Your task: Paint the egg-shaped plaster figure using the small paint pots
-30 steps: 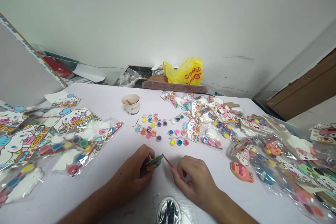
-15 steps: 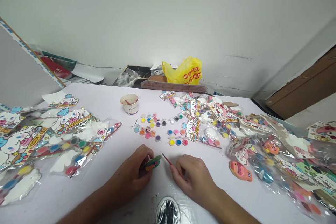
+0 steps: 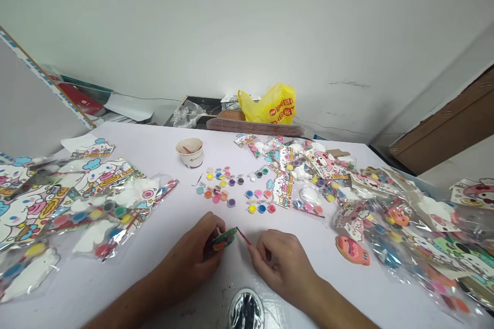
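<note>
My left hand (image 3: 203, 249) is closed around a small painted figurine (image 3: 224, 240), green along its top edge with orange and red on its face; my fingers cover the rest. My right hand (image 3: 280, 257) pinches a thin red paintbrush (image 3: 244, 237), tilted up to the left. The dark bristle tip meets the figurine's green edge, or lies just beside it; I cannot tell which. Beyond both hands stand small open paint pots in several colours, among them a yellow pot (image 3: 252, 209) and a blue pot (image 3: 262, 209).
A paper cup (image 3: 190, 152) holding a brush stands behind the pots. Bagged craft kits lie at left (image 3: 116, 216) and right. A painted pink-orange figurine (image 3: 352, 250) lies at right. Near me sits a round dark object with a silvery rim (image 3: 246, 311). A yellow bag (image 3: 270, 105) is behind the table.
The brush tip has moved slightly left and down, closing the small gap to the figurine's green edge. My left hand keeps its hold almost unmoved.
</note>
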Tool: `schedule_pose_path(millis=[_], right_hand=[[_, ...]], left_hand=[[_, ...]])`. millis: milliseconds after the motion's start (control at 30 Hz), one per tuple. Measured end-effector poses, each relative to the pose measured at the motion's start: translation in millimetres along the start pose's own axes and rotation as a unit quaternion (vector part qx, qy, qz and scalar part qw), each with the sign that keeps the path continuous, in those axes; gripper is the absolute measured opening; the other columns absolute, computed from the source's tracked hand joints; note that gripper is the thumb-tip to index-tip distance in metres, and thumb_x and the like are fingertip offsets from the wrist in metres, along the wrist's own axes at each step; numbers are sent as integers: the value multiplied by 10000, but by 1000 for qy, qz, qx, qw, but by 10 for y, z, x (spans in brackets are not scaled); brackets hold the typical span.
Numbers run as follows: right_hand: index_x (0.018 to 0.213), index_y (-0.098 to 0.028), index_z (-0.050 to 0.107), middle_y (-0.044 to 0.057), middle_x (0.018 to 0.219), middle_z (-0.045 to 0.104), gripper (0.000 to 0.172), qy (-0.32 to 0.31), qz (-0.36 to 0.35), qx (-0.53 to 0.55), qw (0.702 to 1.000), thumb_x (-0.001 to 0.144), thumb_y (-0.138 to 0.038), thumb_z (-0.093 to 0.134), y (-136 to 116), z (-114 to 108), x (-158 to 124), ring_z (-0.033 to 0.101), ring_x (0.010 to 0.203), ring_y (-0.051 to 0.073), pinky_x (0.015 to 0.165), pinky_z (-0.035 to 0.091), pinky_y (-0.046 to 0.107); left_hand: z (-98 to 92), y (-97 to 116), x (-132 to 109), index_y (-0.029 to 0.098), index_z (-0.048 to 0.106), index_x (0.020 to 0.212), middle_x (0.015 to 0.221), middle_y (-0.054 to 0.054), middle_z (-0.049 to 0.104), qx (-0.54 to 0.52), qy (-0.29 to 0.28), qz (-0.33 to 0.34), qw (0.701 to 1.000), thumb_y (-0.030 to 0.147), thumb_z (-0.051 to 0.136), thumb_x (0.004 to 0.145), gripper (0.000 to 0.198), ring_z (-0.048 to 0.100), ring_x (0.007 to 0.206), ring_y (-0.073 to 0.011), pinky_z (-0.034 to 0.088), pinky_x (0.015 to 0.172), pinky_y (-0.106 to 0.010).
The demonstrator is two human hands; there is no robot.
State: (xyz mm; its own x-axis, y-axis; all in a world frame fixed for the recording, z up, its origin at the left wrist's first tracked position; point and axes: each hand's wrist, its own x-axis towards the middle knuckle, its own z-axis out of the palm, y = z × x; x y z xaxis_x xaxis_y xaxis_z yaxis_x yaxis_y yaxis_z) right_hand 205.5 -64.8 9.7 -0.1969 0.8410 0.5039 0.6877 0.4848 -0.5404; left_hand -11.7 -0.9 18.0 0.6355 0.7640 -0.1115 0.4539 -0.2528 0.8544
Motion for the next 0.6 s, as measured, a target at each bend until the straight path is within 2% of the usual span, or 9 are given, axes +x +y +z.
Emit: schedule_pose_path(millis=[133, 300, 433, 600], right_hand=[[658, -218, 410, -46, 549, 479, 274, 11, -4, 7, 1000, 906, -158, 510, 4, 6, 15, 432, 493, 109, 510, 318, 231], [643, -220, 398, -50, 534, 467, 291, -3, 4, -2, 1000, 906, -152, 503, -10, 5, 13, 415, 474, 107, 498, 311, 232], [650, -219, 414, -41, 543, 482, 280, 9, -16, -4, 1000, 909, -165, 505, -9, 12, 5, 439, 490, 114, 511, 316, 235], [648, -218, 392, -52, 540, 462, 289, 2, 9, -3, 1000, 907, -162, 508, 12, 19, 9, 412, 479, 106, 505, 305, 230]], left_hand=[[-3, 0, 5, 222, 455, 913, 786, 27, 483, 1, 3, -3, 1000, 212, 520, 880, 73, 431, 678, -154, 358, 595, -261], [-10, 10, 11, 223, 456, 918, 768, 31, 478, 14, 2, 0, 1000, 215, 523, 872, 82, 418, 660, -151, 350, 582, -259], [-10, 8, 9, 222, 459, 917, 769, 27, 490, 15, 7, 3, 1000, 221, 519, 871, 76, 433, 662, -152, 351, 581, -258], [-13, 15, 11, 221, 454, 915, 756, 30, 491, 21, 7, 0, 1000, 228, 524, 868, 85, 430, 658, -152, 348, 581, -257]])
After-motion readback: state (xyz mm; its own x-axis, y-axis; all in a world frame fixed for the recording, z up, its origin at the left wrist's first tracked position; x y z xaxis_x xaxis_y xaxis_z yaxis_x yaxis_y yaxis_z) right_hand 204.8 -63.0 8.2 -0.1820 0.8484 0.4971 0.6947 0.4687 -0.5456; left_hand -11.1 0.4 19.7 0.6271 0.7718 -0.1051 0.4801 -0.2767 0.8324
